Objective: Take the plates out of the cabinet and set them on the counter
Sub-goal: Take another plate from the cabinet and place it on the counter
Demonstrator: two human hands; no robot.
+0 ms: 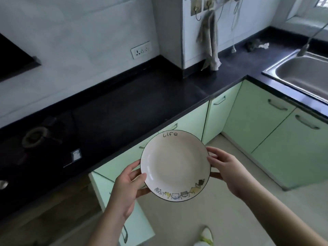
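Observation:
A white plate (174,164) with a dark rim, the word "Life" and small cartoon cats sits level in the air in front of the black counter (134,103). My left hand (126,185) grips its left edge, thumb on the rim and fingers beneath. On the opposite edge my right hand (225,167) holds it the same way. Below and left, the pale green cabinet door (113,197) stands open; the cabinet's inside is dark and no plates show there.
A gas burner (35,135) is set in the counter at left. A steel sink (301,73) lies at right, with a grey towel (210,43) hanging on the wall. Shut green cabinets (266,121) line the corner. A slipper (205,237) shows on the floor.

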